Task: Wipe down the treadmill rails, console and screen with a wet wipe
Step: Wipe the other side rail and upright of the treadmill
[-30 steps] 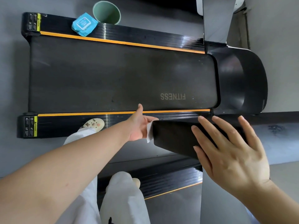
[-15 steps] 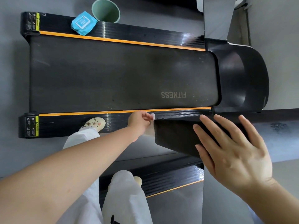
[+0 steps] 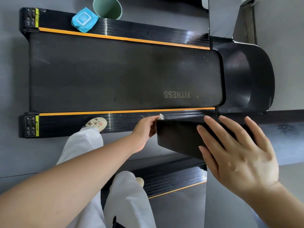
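Since the earlier frames, the left hand has drawn in against the end of the black handrail and closed up, so that only a small white tuft of the wet wipe now shows above its knuckles; the right hand has scarcely shifted. Left hand: fingers curled round the bunched wipe, pressing it to the rail's free end. Right hand: flat, fingers straight and spread, resting on the rail's top face well along from the left hand, apparently steadying it. The two hands are apart, with a bare stretch of rail between them.

Handling, as a judgement: the wipe is light, soft and limp, and damp enough to slip or fold on itself; it is best held as a wad in the fingers with a flat face turned to the surface. The rail looks rigid and smooth, and should bear firm pressure.

Orientation: the rail's long axis runs from the left hand toward and beyond the right hand, roughly parallel to the treadmill belt and the orange-striped side rail lying beyond the fingertips. A blue wipe packet sits on the far side rail, beside a green cup, well beyond both hands.
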{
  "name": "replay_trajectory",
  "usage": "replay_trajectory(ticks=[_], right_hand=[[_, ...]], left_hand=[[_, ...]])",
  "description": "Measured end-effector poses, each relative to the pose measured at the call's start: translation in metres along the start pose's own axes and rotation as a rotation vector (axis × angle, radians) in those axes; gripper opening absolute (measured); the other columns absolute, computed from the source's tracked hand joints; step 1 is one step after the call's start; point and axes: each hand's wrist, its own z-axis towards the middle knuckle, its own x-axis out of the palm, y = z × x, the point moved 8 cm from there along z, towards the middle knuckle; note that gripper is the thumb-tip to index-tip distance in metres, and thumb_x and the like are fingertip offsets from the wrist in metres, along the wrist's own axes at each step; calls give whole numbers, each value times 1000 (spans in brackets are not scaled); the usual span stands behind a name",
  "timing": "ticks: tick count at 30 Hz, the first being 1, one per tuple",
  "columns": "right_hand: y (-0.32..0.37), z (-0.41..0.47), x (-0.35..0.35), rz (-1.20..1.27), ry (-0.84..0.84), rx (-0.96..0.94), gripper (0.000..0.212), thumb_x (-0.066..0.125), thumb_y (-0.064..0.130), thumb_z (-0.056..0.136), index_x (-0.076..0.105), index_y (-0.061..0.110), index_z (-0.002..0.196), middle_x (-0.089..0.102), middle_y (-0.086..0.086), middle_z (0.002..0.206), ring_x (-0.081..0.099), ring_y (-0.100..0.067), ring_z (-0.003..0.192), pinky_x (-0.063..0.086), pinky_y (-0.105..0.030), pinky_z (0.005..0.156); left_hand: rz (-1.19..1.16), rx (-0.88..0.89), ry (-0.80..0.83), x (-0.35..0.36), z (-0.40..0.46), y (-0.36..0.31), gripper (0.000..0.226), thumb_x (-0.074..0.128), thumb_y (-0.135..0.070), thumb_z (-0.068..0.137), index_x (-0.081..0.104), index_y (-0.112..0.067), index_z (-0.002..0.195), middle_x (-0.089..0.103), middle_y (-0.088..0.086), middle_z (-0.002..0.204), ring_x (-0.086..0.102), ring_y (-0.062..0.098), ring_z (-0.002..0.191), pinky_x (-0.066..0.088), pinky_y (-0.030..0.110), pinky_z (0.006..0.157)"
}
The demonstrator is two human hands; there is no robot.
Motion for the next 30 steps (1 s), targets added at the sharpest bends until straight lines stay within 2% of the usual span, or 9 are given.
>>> replay_trajectory(ticks=[2,5,7,10,13,18,22,26,30], right_hand=[[0,-1,0,4,-3,2,32,52,32,94,70,14,113,65,-6,123,52,-25,112,39,-49,98],[1,-1,-1,11,-10,3,32,52,31,93,70,14,113,65,-6,123,52,-26,112,40,-49,98],[1,-1,-1,14,-12,1,32,52,31,93,70,14,113,65,-6,123,52,-26,112,39,-49,98],[0,1,0,12,-16,0,32,53,31,93,70,14,113,65,-6,123,52,-26,112,39,-49,98],[0,0,0,15,-15,-1,31,54,31,93,70,14,113,65,-6,123,53,-26,112,39,-49,98],[0,0,-1,21,-23,8,30,55,31,92,71,14,112,65,-6,122,54,-25,111,40,-49,97],[0,2,-1,21,-26,14,30,55,31,92,71,14,111,65,-6,122,53,-25,111,40,-48,97],[0,1,-1,20,-28,22,29,56,30,92,71,14,111,65,-6,122,53,-25,112,42,-49,97],[0,1,-1,25,-27,22,29,55,30,92,71,14,111,66,-7,121,53,-25,112,41,-48,97]], left_hand=[[-94,-99,11,-4,-7,12,31,34,-22,102,60,-8,94,59,-6,53,58,3,51,46,20,63],[-163,-193,15,-10,-26,33,41,25,-29,103,57,-4,106,66,11,98,63,19,96,48,29,86],[-195,-217,15,-9,-31,36,47,22,-34,103,55,-2,114,62,16,113,57,25,109,44,34,92],[-173,-214,39,-3,-14,21,61,20,-44,101,57,1,120,63,17,109,59,25,101,45,39,94],[-162,-225,30,-2,-5,17,61,23,-49,100,57,-3,122,64,14,102,60,25,95,49,39,85],[-156,-178,29,1,-30,37,53,22,-45,101,54,-11,127,60,8,124,55,23,117,39,42,106],[-160,-146,46,4,-16,19,57,21,-49,100,59,-12,122,61,12,123,56,26,116,38,45,106],[-94,-101,68,10,-10,12,55,21,-50,99,45,-20,139,52,7,136,48,23,124,34,43,109],[-6,0,57,12,-21,9,51,20,-44,101,41,-19,141,48,2,141,44,17,129,30,37,113]])
